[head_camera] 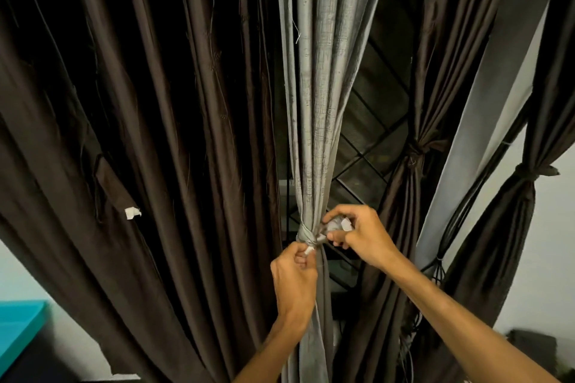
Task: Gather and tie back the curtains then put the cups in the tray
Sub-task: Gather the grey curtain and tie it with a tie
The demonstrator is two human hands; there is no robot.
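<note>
A grey curtain (317,78) hangs in the middle, gathered into a narrow bunch by a grey tie band (306,235) wrapped around it. My left hand (294,280) pinches one end of the band just below the knot. My right hand (357,233) grips the other end, bunched in its fingers, to the right of the knot. A brown curtain (140,134) hangs loose on the left, its tieback strap with a white tip (132,212) dangling. Two brown curtains on the right, the nearer (413,152) and the farther (525,174), are tied back. No cups or tray are in view.
A dark window grille (373,140) shows behind the grey curtain. A teal surface (18,326) sits at the lower left. White wall shows at the lower left and right. A dark object (532,348) lies low at the right edge.
</note>
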